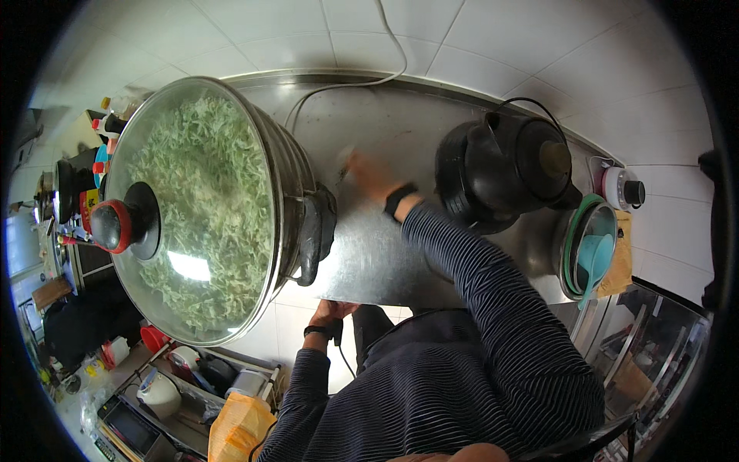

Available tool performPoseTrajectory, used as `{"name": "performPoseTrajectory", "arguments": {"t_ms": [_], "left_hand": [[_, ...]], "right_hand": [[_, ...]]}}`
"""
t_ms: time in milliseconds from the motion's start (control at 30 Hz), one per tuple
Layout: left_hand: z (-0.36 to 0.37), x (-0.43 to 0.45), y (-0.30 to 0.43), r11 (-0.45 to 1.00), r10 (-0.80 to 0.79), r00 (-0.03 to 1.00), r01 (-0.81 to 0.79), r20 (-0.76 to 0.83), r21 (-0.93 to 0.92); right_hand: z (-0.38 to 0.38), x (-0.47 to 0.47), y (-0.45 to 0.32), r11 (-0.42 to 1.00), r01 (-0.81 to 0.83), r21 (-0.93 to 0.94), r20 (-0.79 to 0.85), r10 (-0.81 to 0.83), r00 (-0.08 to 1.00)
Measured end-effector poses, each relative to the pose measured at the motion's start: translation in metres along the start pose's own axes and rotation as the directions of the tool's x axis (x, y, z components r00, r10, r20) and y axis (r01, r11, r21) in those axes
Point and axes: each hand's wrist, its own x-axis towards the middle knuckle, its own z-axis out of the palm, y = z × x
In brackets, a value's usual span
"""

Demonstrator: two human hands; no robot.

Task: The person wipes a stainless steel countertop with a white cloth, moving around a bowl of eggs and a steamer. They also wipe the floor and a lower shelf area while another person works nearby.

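My right hand (369, 173) is blurred over the stainless steel countertop (369, 260), between a large steamer pot and a black kettle (508, 167). Something small and pale shows near its fingertips, too blurred to name. My left hand (332, 312) is low at the counter's front edge, just under the pot's black side handle (314, 237); its fingers are partly hidden. Both wrists wear black bands, and a thin cable hangs by the left one. A domed glass lid (202, 144) with a black and red knob (112, 226) covers the metal steamer pot (286, 167), full of pale green shredded leaves.
Nested bowls (568, 248) with a turquoise scoop (593, 257) stand at the right end. A white cable (352, 84) runs down the tiled wall onto the counter. Lower left, a rack holds a white electric kettle (159, 395) and an orange bag (239, 427).
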Motion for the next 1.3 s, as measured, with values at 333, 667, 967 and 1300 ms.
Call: {"name": "performPoseTrajectory", "arguments": {"t_ms": [333,667,967,1300], "left_hand": [[-0.021,0.007,-0.011,0.987,-0.094,0.994,0.100,-0.054,0.128],[-0.017,0.011,-0.009,0.983,-0.142,0.986,0.131,0.085,0.126],[-0.001,0.000,-0.005,0.979,0.009,0.997,0.008,-0.081,0.202],[-0.008,-0.007,-0.007,0.952,0.033,0.999,-0.021,-0.036,0.304]], "right_hand": [[0.013,-0.038,0.065,0.904,-0.371,-0.212,0.036,0.386,0.922],[-0.044,-0.029,0.041,0.933,-0.265,0.244,0.167,0.229,0.959],[0.014,0.032,0.004,0.966,0.034,0.258,0.092,-0.060,0.994],[-0.004,0.083,-0.014,0.861,-0.005,0.509,0.194,-0.109,0.975]]}}
